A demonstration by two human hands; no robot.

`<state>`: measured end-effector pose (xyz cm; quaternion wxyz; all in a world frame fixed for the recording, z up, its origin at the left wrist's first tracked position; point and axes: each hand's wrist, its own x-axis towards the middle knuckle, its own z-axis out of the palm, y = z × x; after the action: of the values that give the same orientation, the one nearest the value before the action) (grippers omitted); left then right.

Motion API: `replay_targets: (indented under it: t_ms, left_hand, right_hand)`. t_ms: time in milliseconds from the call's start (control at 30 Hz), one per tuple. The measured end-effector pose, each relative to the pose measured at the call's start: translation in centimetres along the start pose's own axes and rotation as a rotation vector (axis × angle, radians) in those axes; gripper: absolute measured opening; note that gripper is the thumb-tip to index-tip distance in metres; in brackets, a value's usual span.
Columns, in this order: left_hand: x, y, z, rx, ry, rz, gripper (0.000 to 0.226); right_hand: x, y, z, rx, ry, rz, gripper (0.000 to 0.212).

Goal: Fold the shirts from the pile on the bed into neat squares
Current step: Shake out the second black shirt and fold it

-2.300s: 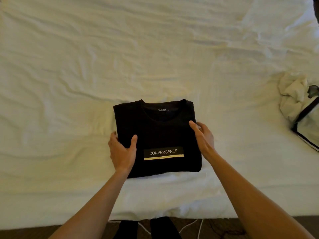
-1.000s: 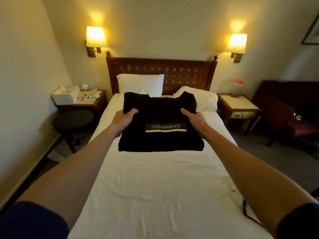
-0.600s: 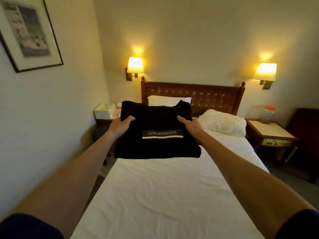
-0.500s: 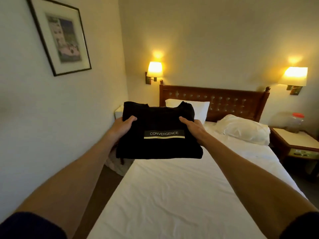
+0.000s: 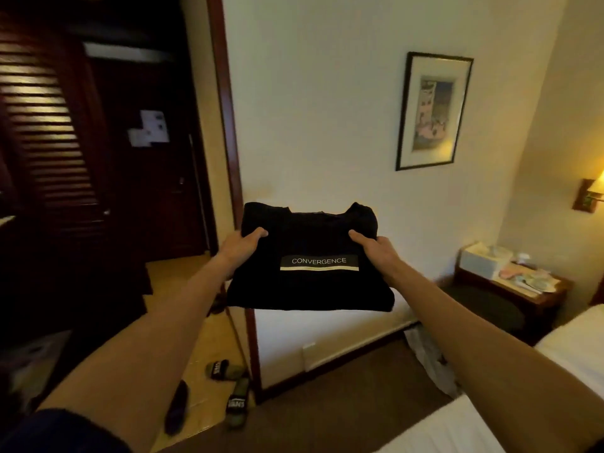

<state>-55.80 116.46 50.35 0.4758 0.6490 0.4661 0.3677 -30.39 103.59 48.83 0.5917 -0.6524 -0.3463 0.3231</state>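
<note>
The folded black shirt (image 5: 310,259) is held up in the air at arm's length, clear of the bed, in front of a pale wall (image 5: 320,109). It lies nearly flat, a rough square a little wider than deep, its long axis running left to right. The collar points away from the person and the folded bottom edge faces them; the "CONVERGENCE" label reads upright. The left hand (image 5: 240,245) grips the shirt's left edge, thumb on top and fingers curled underneath. The right hand (image 5: 376,248) grips the right edge the same way. A framed picture (image 5: 433,111) hangs on the wall to the right. A nightstand (image 5: 523,289) stands lower right, beside the bed (image 5: 575,351). Slippers (image 5: 228,384) lie on the floor below, near a dark doorway (image 5: 157,152).
</note>
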Motion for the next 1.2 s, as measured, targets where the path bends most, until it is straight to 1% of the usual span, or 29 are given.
replay_targets:
  t_ms: [100,167,267,467,533,600,700,833,900,1067,1200]
  left_hand:
    - [1.5,-2.7,-8.0,0.015,0.191,-0.081,0.042]
    - [2.6,-4.2,-12.3,0.024,0.291,-0.113,0.041]
    - [5.1,-5.4,-17.3,0.019,0.386,-0.151,0.035]
    - [12.3,-6.1,-23.4,-0.012,0.464,-0.181,0.033]
    - [15.1,-6.2,-25.3,-0.01,0.483,-0.205,0.037]
    - [18.2,-6.3,-27.5,-0.015,0.514,-0.213,0.042]
    - [23.0,-6.8,-30.6,-0.027,0.539,-0.224,0.044]
    - [30.8,-9.3,-35.1,-0.038,0.549,-0.241,0.049]
    - [35.3,-10.7,-37.6,-0.052,0.542,-0.258,0.052]
    - [48.0,-12.7,-43.1,-0.052,0.465,-0.269,0.053]
    - [58.5,-13.4,-46.0,-0.052,0.391,-0.249,0.05]
  right_hand:
    - [3.1,-0.8,9.3,-0.014,-0.162,-0.025,0.042]
    - [5.0,-1.1,14.7,-0.026,-0.249,-0.032,0.039]
    - [8.5,-2.0,21.5,-0.04,-0.359,-0.055,0.034]
    - [17.5,-3.9,31.1,-0.035,-0.487,-0.101,0.041]
    - [20.5,-4.7,34.0,-0.048,-0.525,-0.095,0.042]
    - [23.6,-5.5,37.0,-0.047,-0.552,-0.097,0.038]
    - [27.8,-6.7,41.8,-0.04,-0.578,-0.106,0.039]
    - [34.5,-6.9,49.4,-0.054,-0.593,-0.096,0.053]
    - [38.0,-6.8,53.2,-0.062,-0.581,-0.089,0.056]
    - [47.2,-7.0,61.5,-0.074,-0.479,-0.085,0.059]
    - [54.8,-8.0,66.1,-0.084,-0.39,-0.074,0.049]
